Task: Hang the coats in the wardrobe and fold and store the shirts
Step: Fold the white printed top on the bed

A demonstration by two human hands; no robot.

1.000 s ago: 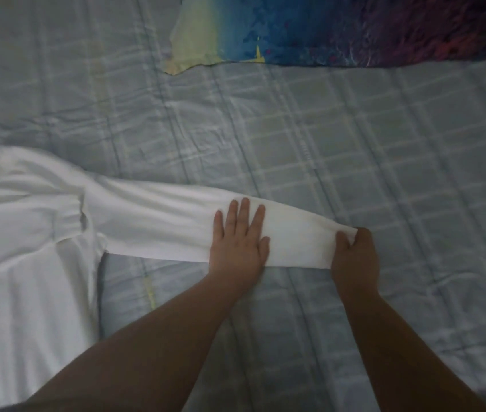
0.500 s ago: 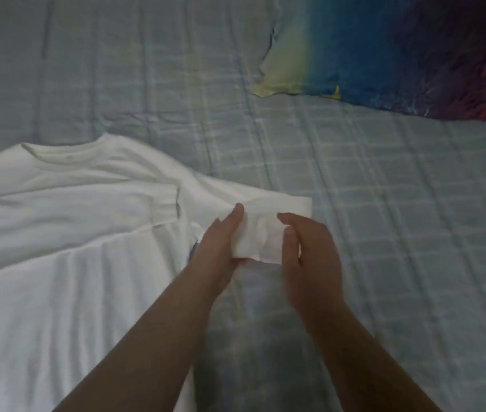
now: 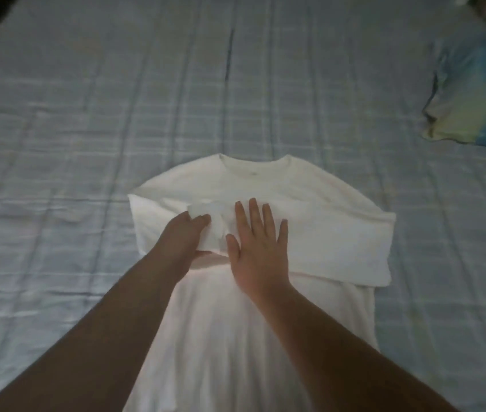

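White long-sleeved cotton shirt [image 3: 310, 185] laid flat on pale blue checked bedsheet [image 3: 87, 114], collar far. Sleeves folded across chest. Cuff [image 3: 203, 211] pinched by left hand [image 3: 185, 233]; right hand [image 3: 258, 248] pressed flat, fingers spread. Body fold, storing, coats judged outstanding.

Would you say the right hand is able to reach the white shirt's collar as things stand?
Probably yes: the right hand lies flat on the white shirt, on the near side of its collar, with only cloth between.
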